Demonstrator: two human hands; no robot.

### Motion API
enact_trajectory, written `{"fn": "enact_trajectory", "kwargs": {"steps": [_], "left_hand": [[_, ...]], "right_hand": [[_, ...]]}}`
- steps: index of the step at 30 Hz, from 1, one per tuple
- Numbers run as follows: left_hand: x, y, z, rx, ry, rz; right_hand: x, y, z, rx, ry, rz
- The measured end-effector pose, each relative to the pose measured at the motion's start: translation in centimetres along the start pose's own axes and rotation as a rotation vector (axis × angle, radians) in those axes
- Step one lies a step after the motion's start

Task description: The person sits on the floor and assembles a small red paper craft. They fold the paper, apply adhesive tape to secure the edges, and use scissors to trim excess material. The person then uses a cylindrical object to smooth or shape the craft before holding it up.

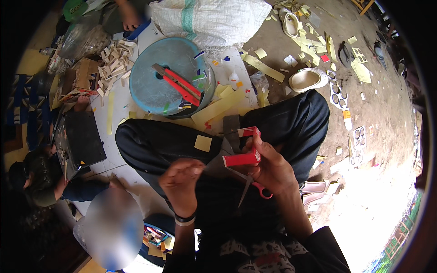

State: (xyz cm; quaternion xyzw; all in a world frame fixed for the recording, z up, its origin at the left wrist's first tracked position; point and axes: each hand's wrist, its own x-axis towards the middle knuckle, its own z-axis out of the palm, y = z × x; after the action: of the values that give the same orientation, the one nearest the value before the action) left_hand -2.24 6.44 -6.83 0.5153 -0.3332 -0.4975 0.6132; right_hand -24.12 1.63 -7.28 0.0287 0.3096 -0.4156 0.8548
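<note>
Head view. The right hand [274, 170] is closed on a red card piece [241, 159], gripping it between thumb and fingers. The card, bent into an open-sided frame, sits above the lap; this grip probably keeps its folds square and its near face accessible. The scissors [246, 192] hang below the same hand, pink handle near its fingers, probably to keep them within reach. The left hand [180, 179] is beside the card, apart from it, half closed with fingertips bunched toward the thumb; whether it pinches anything small cannot be told. A yellow square [203, 143] lies on the left leg. Ahead, a round blue tub [148, 73] supports a red cutter [183, 94], apparently serving as a worktop.
</note>
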Motion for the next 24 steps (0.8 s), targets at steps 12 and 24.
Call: {"fn": "enact_trajectory", "kwargs": {"steps": [12, 24], "left_hand": [[1.8, 1.1, 3.9, 0.741, -0.361, 0.562], [2.7, 3.5, 0.9, 0.95, -0.409, 0.706]], "right_hand": [[0.3, 2.0, -0.8, -0.004, -0.069, 0.015], [0.7, 1.5, -0.3, 0.019, -0.006, 0.052]]}}
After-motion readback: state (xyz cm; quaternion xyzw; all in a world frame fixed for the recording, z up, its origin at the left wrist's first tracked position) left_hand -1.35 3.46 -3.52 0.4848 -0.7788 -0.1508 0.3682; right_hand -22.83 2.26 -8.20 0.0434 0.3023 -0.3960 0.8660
